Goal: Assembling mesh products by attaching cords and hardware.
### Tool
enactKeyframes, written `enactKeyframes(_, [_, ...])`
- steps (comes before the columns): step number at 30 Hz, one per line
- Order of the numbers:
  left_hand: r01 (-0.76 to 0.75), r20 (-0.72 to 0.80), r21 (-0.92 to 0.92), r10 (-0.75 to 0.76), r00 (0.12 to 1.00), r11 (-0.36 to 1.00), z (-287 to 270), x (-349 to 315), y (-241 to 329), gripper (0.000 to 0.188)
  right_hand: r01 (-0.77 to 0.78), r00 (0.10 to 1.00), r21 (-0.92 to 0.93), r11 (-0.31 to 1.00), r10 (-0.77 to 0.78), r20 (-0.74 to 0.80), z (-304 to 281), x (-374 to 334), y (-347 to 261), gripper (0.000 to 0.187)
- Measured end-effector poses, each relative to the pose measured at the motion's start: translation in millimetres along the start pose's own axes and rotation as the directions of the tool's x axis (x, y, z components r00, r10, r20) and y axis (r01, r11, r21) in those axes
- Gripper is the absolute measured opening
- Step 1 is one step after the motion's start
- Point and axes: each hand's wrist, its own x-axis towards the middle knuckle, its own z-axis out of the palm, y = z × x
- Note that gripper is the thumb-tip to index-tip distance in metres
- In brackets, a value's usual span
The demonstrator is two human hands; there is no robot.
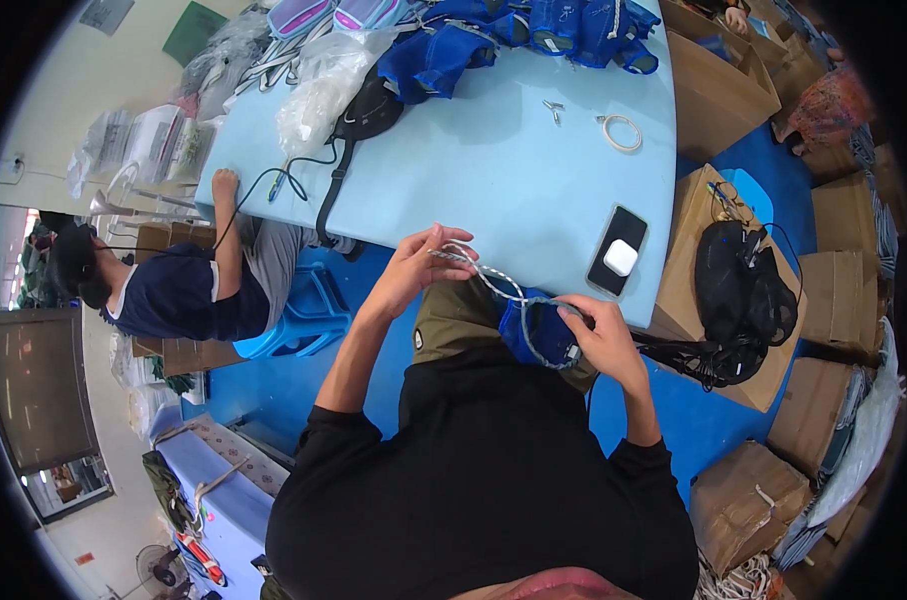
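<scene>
Left hand (414, 272) and right hand (606, 338) pinch a braided cord (521, 299) — apparently mid-looping; next calls for even tension.

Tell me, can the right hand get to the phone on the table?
Probably yes: the right hand is near the phone, with nothing seen between them. It holds the cord, though, and a white case lies on the phone.
</scene>
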Motion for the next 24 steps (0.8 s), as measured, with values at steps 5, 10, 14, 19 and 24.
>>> enactKeyframes(5, [-0.027, -0.007, -0.273, 0.027, 1.000, 0.961, 4, -3, -2, 0.064, -0.019, 1.000, 0.064, 0.998, 0.020, -0.016, 6, 0, 18, 0.027])
enactKeyframes(10, [-0.127, -0.219, -0.288, 0.064, 0.974, 0.949, -4, 4, -32, 0.040, -0.067, 0.998, 0.138, 0.988, 0.065, 0.016, 19, 4, 37, 0.027])
enactKeyframes(14, [-0.217, -0.298, 0.036, 0.218, 0.929, 0.975, -13, 17, -58, 0.018, -0.070, 0.997, 0.138, 0.988, 0.066, 0.038, 29, 3, 30, 0.029])
enactKeyframes(19, [-0.286, -0.360, 0.018, 0.273, 0.892, 0.958, -17, 26, -62, 0.014, -0.055, 0.998, 0.166, 0.985, 0.056, 0.000, 34, 4, 37, 0.030])
enactKeyframes(24, [-0.283, -0.369, 0.198, 0.339, 0.865, 0.938, -19, 29, -57, 0.014, -0.028, 0.997, 0.067, 0.997, 0.033, -0.072, 31, 3, 41, 0.029])
